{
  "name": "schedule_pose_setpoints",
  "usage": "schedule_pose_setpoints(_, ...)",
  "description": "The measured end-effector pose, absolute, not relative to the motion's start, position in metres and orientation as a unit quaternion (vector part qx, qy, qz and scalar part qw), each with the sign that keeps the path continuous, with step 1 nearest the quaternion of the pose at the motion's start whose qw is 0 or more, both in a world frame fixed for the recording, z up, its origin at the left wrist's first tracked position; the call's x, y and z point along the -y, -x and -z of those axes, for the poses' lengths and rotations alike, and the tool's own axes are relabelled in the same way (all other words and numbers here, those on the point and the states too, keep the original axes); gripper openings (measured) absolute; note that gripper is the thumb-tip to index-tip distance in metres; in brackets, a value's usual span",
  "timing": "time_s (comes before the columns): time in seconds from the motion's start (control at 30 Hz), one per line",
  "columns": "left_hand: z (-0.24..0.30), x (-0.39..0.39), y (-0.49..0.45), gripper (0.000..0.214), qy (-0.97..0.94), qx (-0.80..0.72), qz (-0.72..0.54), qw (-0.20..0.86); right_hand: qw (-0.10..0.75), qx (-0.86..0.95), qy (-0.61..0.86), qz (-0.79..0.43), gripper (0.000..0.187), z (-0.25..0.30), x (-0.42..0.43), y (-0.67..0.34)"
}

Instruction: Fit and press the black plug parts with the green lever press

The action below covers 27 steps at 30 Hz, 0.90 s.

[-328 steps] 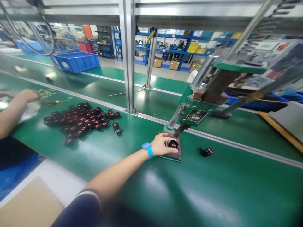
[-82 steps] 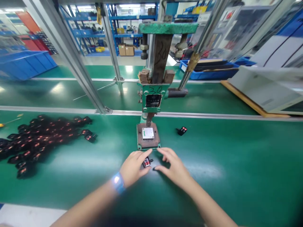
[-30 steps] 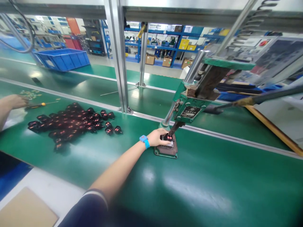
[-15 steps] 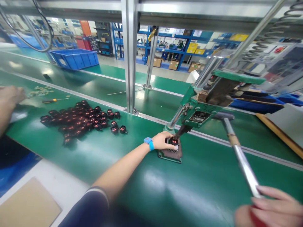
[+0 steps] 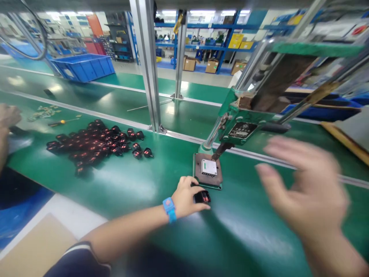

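Observation:
My left hand (image 5: 186,198), with a blue band at its wrist, has its thumb and fingers around a small black part with coppery-red pieces (image 5: 202,197), just in front of the press base. On that base (image 5: 197,177) sits a light metal block (image 5: 208,167), under the tip of the green hand press (image 5: 239,129). My right hand (image 5: 305,192) is blurred and in the air to the right, fingers spread and holding nothing. Behind it the press lever (image 5: 314,96) slants up to the right.
Many similar black parts (image 5: 95,142) lie in a heap on the green bench at left. Beyond them are a screwdriver (image 5: 62,122) and small pale pieces (image 5: 44,112). A co-worker's hands (image 5: 8,119) are at the left edge. A metal post (image 5: 147,61) rises behind the bench.
My left hand has moved the black part off the metal block, toward me and slightly left. My right hand has let go of the lever, which has swung up, and has risen.

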<state>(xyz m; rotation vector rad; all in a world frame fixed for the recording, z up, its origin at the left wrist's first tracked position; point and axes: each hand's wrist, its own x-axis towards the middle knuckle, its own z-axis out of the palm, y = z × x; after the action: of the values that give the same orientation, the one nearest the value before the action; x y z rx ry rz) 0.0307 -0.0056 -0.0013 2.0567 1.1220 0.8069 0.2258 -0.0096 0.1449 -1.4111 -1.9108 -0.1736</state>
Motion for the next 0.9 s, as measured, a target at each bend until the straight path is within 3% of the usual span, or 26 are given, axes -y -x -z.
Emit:
schedule_pose_setpoints(0.17, 0.005, 0.023, -0.018, 0.072, -0.778, -0.415, -0.286, 0.375, 0.304, 0.749, 0.573, -0.140, 0.018, -0.042, 0.044, -0.218)
schedule_pose_setpoints(0.2, 0.004, 0.024, -0.017, 0.068, -0.765, -0.415, -0.298, 0.391, 0.294, 0.740, 0.577, -0.182, 0.018, -0.028, 0.051, -0.217)
schedule_pose_setpoints(0.27, 0.000, 0.025, -0.016, 0.039, -0.739, -0.416, -0.316, 0.426, 0.288, 0.731, 0.571, -0.240, 0.019, -0.013, 0.063, -0.211)
schedule_pose_setpoints(0.37, -0.005, 0.027, -0.018, 0.012, -0.707, -0.420, -0.327, 0.465, 0.297, 0.715, 0.561, -0.292, 0.018, -0.012, 0.066, -0.200)
schedule_pose_setpoints(0.53, -0.005, 0.025, -0.021, 0.011, -0.668, -0.431, -0.320, 0.515, 0.309, 0.689, 0.571, -0.323, 0.014, -0.017, 0.056, -0.188)
schedule_pose_setpoints(0.9, -0.002, 0.022, -0.022, 0.012, -0.656, -0.439, -0.341, 0.511, 0.330, 0.656, 0.607, -0.303, 0.015, -0.017, 0.054, -0.177)
